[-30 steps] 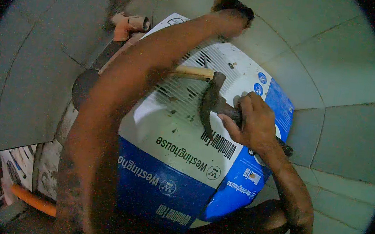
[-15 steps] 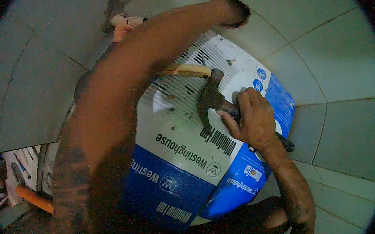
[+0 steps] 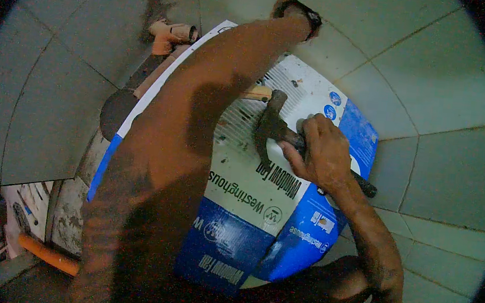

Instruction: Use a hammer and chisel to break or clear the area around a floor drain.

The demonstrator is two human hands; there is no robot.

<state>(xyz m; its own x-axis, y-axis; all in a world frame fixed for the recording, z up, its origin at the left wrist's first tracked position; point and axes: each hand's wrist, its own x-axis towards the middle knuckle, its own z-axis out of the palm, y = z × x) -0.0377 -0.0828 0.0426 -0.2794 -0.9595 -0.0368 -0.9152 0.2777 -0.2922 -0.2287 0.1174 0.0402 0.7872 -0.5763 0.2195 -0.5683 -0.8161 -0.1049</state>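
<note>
The hammer lies over the blue-and-white carton at the centre of the frame, its claw pointing toward the lower edge. The right hand has its grip wrapped around the hammer's handle, with the dark handle end projecting beyond the hand toward the right. The step in hand appears to be holding the hammer by its handle on the carton; any lift calls for a firm grip and a clear path for the head. The left hand is at the top of the frame, near the tiles; whether its grip is open or holding anything cannot be told. The left forearm crosses the carton and partly hides a pale wooden handle just beside the hammer head, which could obstruct sideways movement. A pinkish pipe fitting is at upper left; an orange rod is at lower left.
</note>
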